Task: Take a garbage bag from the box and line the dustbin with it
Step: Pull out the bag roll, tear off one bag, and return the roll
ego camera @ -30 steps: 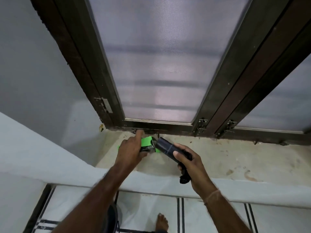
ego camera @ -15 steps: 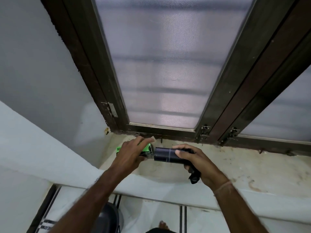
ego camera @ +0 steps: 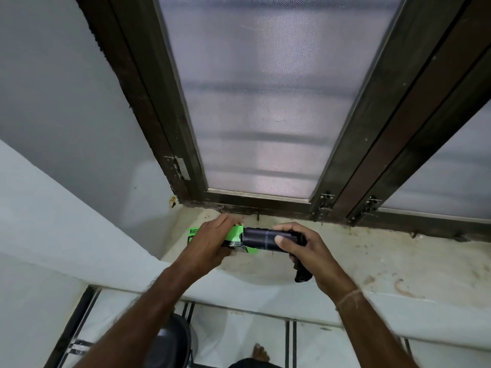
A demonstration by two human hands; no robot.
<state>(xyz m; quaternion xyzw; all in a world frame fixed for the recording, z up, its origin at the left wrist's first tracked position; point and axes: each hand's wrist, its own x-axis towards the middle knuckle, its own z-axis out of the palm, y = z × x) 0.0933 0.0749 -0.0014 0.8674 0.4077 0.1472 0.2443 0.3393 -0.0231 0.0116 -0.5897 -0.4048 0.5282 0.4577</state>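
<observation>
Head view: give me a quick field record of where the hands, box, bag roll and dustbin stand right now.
left hand: holding the green box down on the window sill
right hand: gripping the black garbage bag roll, loose bag end hanging below the palm
roll: level, one end at the box mouth
dustbin: on the floor below the sill, partly hidden by the left arm; liner not visible

Two hands, left hand (ego camera: pixel 212 243) and right hand (ego camera: pixel 305 251), one green box (ego camera: pixel 233 233), one black bag roll (ego camera: pixel 261 239), one dustbin (ego camera: pixel 172 341) and one bare foot (ego camera: pixel 260 353).
</observation>
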